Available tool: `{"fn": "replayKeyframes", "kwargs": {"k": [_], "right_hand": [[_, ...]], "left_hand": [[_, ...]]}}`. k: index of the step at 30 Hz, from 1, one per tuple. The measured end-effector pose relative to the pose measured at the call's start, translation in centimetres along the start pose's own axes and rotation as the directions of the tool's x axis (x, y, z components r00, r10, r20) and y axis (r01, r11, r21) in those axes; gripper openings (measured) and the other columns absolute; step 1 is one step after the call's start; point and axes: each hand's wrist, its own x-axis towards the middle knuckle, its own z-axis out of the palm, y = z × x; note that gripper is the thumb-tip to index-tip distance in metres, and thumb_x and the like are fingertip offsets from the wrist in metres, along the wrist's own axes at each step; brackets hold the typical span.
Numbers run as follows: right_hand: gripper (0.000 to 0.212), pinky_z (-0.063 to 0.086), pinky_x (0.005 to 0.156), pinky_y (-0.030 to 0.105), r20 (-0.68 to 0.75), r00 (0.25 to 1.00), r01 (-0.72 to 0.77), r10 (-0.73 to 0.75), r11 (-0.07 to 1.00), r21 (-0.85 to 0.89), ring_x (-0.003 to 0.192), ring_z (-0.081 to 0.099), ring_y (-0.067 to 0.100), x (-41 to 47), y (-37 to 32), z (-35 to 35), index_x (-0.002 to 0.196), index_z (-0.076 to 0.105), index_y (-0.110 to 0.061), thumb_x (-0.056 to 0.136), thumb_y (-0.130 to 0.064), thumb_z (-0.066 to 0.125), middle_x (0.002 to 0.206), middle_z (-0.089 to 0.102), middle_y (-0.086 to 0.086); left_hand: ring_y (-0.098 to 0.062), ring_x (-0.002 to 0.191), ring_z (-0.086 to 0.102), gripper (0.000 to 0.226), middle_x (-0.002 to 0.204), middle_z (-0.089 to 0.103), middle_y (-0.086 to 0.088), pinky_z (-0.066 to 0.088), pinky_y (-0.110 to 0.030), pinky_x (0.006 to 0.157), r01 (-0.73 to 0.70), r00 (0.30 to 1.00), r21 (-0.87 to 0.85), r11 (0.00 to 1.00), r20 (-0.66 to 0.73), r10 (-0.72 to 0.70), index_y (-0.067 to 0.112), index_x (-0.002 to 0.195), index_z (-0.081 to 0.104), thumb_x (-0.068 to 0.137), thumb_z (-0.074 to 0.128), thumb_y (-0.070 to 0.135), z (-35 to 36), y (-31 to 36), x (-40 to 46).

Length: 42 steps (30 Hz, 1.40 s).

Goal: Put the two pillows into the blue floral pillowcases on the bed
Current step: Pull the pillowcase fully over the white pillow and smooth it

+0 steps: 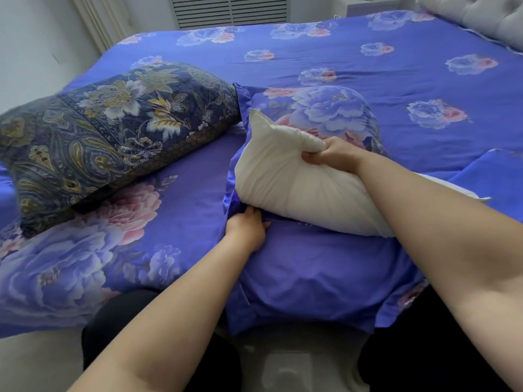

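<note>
A: Pillows first: where does the job stand?

B: The bed [368, 46], under its blue flowered cover, carries everything. A dark paisley pillow [113, 131] lies near its left edge, not yet in a blue case, I judge. The blue floral pillowcase [311, 273] lies at the near edge, and the white pillow [288, 182] is half in its mouth.

A: So nothing is finished?

B: Neither, by my reckoning. Another blue case seems to lie flat at the near left, but I cannot be sure.

A: The hands?

B: The right hand [334, 154] is clenched on a bunch of the white pillow's top. The left hand [249, 227] grips the case's opening edge, just under the pillow.

A: Obstacles?

B: Only the case's folded flap.
</note>
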Motion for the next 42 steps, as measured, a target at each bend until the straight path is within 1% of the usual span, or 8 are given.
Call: {"fn": "replayKeyframes", "kwargs": {"k": [6, 14, 22, 28, 33, 37, 39, 42], "right_hand": [[0.026, 0.046, 0.09, 0.028, -0.03, 1.0, -0.009, 0.009, 1.0, 0.001, 0.097, 0.061, 0.014, 0.2, 0.4, -0.6, 0.107, 0.069, -0.015, 0.084, -0.026, 0.07, 0.107, 0.067, 0.003], [0.011, 0.047, 0.095, 0.038, -0.023, 0.998, 0.056, -0.06, 0.986, -0.157, 0.095, 0.062, 0.016, -0.9, 0.6, 1.6, 0.093, 0.069, -0.022, 0.085, -0.029, 0.067, 0.101, 0.07, 0.002], [0.029, 0.045, 0.092, 0.032, 0.114, 0.993, 0.079, -0.043, 0.936, -0.342, 0.102, 0.062, 0.019, -3.3, 0.7, 2.9, 0.107, 0.069, -0.022, 0.088, -0.043, 0.06, 0.108, 0.069, 0.0], [0.041, 0.04, 0.084, 0.031, 0.189, 0.982, 0.122, 0.0, 0.767, -0.63, 0.106, 0.058, 0.024, -6.5, 0.4, 3.8, 0.113, 0.062, -0.025, 0.082, -0.052, 0.059, 0.115, 0.065, -0.001], [0.029, 0.032, 0.083, 0.037, 0.258, 0.966, 0.219, -0.005, 0.543, -0.81, 0.1, 0.058, 0.024, -7.5, -0.7, 5.6, 0.09, 0.059, -0.029, 0.081, -0.056, 0.053, 0.099, 0.065, -0.002], [0.022, 0.027, 0.097, 0.045, 0.279, 0.954, 0.301, -0.114, 0.399, -0.866, 0.101, 0.059, 0.023, -8.2, -0.6, 6.9, 0.087, 0.054, -0.027, 0.086, -0.048, 0.047, 0.098, 0.067, -0.003], [0.025, 0.023, 0.102, 0.049, 0.306, 0.935, 0.353, -0.179, 0.402, -0.845, 0.111, 0.055, 0.023, -8.6, -0.1, 7.4, 0.106, 0.056, -0.027, 0.089, -0.04, 0.043, 0.111, 0.066, -0.004], [0.035, 0.013, 0.109, 0.054, 0.349, 0.915, 0.401, -0.202, 0.355, -0.845, 0.128, 0.042, 0.024, -9.2, 0.4, 8.2, 0.124, 0.052, -0.028, 0.091, -0.036, 0.042, 0.13, 0.057, -0.003]], "left_hand": [[-0.036, 0.079, 0.06, 0.016, 0.108, 0.057, -0.006, 0.034, -0.034, 0.052, -0.216, 0.948, -0.12, 0.969, -0.265, 0.179, 0.012, 0.1, 0.051, 0.089, 0.046, 0.022, 0.7, 0.5, -4.3], [-0.023, 0.044, 0.046, 0.018, 0.059, 0.049, -0.002, 0.023, -0.028, 0.041, -0.435, 0.395, 0.138, 0.89, -0.859, 0.326, 0.016, 0.062, 0.052, 0.078, 0.06, 0.02, -5.7, 1.7, -3.3], [-0.019, 0.123, 0.045, 0.054, 0.142, 0.037, -0.002, 0.043, -0.027, 0.083, -0.36, 0.61, -0.53, 0.768, -0.757, -0.237, 0.023, 0.126, 0.052, 0.075, 0.043, 0.006, -5.6, 1.3, -0.8], [-0.018, 0.067, 0.052, 0.028, 0.068, 0.061, 0.003, 0.042, -0.028, 0.061, -0.596, 0.736, -0.387, 0.703, -0.614, 0.286, 0.017, 0.077, 0.063, 0.061, 0.042, 0.008, -8.5, 0.3, -0.7], [-0.023, 0.062, 0.044, 0.013, 0.057, 0.048, 0.002, 0.034, -0.029, 0.054, -0.541, 0.834, -0.017, 0.841, 0.12, 0.538, 0.013, 0.067, 0.056, 0.074, 0.049, 0.022, -11.7, -0.3, -2.3], [-0.026, 0.072, 0.058, 0.024, 0.079, 0.06, 0.001, 0.037, -0.027, 0.053, -0.591, 0.654, 0.383, 0.71, -0.288, 0.7, 0.023, 0.08, 0.063, 0.069, 0.041, 0.023, -11.4, -1.0, -2.9], [-0.022, 0.077, 0.058, 0.043, 0.093, 0.061, 0.002, 0.042, -0.027, 0.048, -0.677, 0.537, 0.277, 0.682, -0.448, 0.715, 0.025, 0.094, 0.06, 0.062, 0.033, 0.019, -9.9, -1.3, -3.3], [-0.013, 0.068, 0.047, 0.044, 0.08, 0.064, 0.009, 0.038, -0.025, 0.054, -0.704, 0.642, -0.05, 0.708, -0.469, 0.606, 0.026, 0.091, 0.065, 0.064, 0.033, 0.017, -8.8, -0.6, -4.1]]}}
